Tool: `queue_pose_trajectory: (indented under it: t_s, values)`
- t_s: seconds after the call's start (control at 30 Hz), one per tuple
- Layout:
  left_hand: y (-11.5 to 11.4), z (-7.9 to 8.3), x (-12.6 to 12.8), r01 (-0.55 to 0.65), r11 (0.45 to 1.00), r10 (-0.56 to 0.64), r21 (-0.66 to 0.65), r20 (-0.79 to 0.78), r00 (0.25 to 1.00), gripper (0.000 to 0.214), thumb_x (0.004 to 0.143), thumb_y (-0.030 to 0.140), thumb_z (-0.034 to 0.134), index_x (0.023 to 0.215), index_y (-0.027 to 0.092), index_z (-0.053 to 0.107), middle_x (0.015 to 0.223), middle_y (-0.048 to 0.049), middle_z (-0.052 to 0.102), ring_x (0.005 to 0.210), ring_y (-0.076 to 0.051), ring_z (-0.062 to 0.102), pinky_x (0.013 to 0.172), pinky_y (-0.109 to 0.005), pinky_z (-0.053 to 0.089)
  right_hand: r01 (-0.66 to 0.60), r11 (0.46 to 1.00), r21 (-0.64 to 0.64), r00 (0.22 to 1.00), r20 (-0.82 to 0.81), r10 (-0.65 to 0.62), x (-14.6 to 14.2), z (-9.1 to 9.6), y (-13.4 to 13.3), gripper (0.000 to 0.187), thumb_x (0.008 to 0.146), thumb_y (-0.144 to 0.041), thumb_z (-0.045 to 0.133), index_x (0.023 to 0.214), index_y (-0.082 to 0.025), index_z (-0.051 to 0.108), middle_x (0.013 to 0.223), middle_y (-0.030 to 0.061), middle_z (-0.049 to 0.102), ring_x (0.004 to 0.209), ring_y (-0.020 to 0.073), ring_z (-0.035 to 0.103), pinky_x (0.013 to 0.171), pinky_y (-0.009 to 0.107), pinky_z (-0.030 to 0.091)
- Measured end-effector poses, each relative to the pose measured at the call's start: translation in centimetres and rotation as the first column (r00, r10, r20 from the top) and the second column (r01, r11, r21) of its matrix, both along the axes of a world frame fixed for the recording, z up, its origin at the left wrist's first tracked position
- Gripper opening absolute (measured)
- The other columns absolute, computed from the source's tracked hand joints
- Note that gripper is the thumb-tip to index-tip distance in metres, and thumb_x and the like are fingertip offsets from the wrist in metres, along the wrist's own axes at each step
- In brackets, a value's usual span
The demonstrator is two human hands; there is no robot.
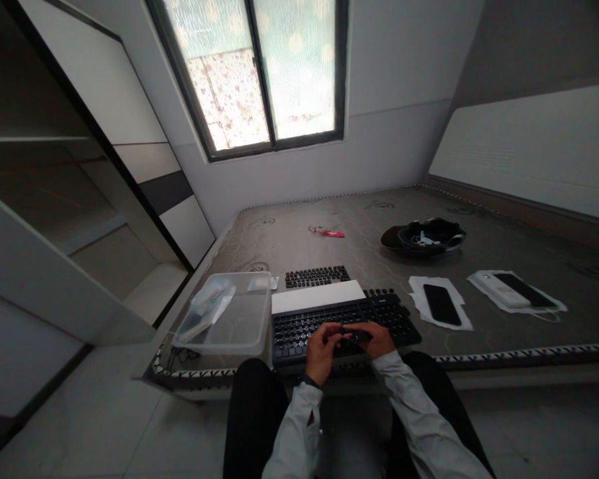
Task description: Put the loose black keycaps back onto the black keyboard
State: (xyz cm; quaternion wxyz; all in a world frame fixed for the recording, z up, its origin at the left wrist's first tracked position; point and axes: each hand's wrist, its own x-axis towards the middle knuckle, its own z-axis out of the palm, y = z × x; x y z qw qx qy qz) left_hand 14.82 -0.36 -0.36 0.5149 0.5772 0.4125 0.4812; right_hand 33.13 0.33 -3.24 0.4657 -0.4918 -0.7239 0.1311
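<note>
Gripping a small black piece (358, 336) with left hand (322, 349) and right hand (379, 340), both closed on it, just over the front of a wide black keyboard (299, 330). Seems partway done: keyboard already bearing rows of keys (324, 315), small black piece not yet set down; hard to judge the remainder. Around the keyboard, on a grey-brown patterned mattress (362, 249): translucent plastic box (252, 316) left, black phone (440, 304) right, flat white strip (319, 296) just behind. Well beyond the keyboard, a dark-framed window (299, 73).
</note>
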Motion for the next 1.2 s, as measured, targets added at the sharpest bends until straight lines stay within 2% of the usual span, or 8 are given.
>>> queue_pose_trajectory:
  t_s: [0.33, 0.6, 0.77, 0.97, 1.2]
  values:
    - [-0.09, 0.06, -0.05, 0.026, 1.000, -0.026, 0.014, 0.017, 1.000, 0.025, 0.083, 0.034, 0.059, 0.100, 0.017, 0.064, 0.093, -0.0056, 0.068, 0.083, -0.017, 0.065, 0.063, -0.024, 0.049, -0.017, 1.000, -0.020, 0.998, 0.066, 0.018, 0.41, -0.37, 0.17, 0.024, 0.077, -0.025, 0.063, 0.097, -0.029, 0.074, 0.095, 0.0031, 0.075, 0.081, 0.0243, 0.071, 0.077, 0.040, 0.051]
    - [-0.11, -0.09, -0.18, -0.017, 1.000, 0.019, 0.025, -0.059, 0.998, 0.023, 0.082, 0.031, 0.060, 0.101, 0.018, 0.062, 0.089, -0.0018, 0.064, 0.068, -0.011, 0.058, 0.060, -0.021, 0.047, -0.035, 0.999, 0.026, 0.996, 0.078, 0.033, 0.36, -0.06, 0.08, 0.023, 0.079, -0.025, 0.059, 0.096, -0.028, 0.074, 0.095, 0.0029, 0.075, 0.083, 0.0230, 0.071, 0.076, 0.037, 0.054]
    - [0.03, -0.43, -0.24, 0.003, 1.000, -0.001, 0.030, -0.084, 0.996, 0.023, 0.083, 0.033, 0.059, 0.101, 0.019, 0.061, 0.091, -0.0020, 0.065, 0.070, -0.011, 0.059, 0.061, -0.021, 0.048, -0.031, 0.999, 0.026, 0.995, 0.093, 0.028, 0.41, -0.12, 0.13, 0.022, 0.080, -0.025, 0.059, 0.096, -0.028, 0.074, 0.095, 0.0031, 0.075, 0.083, 0.0232, 0.072, 0.077, 0.038, 0.054]
    - [-0.15, -0.13, -0.29, 0.011, 0.997, -0.003, 0.073, -0.119, 0.993, 0.023, 0.087, 0.034, 0.054, 0.102, 0.019, 0.060, 0.090, -0.0015, 0.065, 0.068, -0.011, 0.058, 0.060, -0.022, 0.046, -0.021, 0.999, 0.029, 0.995, 0.094, 0.018, 0.57, -0.73, 0.25, 0.024, 0.078, -0.023, 0.059, 0.096, -0.028, 0.075, 0.093, 0.0022, 0.076, 0.080, 0.0227, 0.071, 0.077, 0.038, 0.054]
    - [-0.16, -0.10, -0.36, 0.002, 0.999, 0.006, 0.054, -0.150, 0.989, 0.024, 0.087, 0.036, 0.053, 0.103, 0.020, 0.061, 0.087, -0.0005, 0.065, 0.065, -0.011, 0.057, 0.061, -0.023, 0.045, -0.048, 0.998, 0.038, 0.990, 0.134, 0.043, 0.72, -0.88, 0.41, 0.024, 0.079, -0.023, 0.061, 0.098, -0.029, 0.074, 0.094, 0.0008, 0.075, 0.081, 0.0215, 0.072, 0.074, 0.035, 0.054]
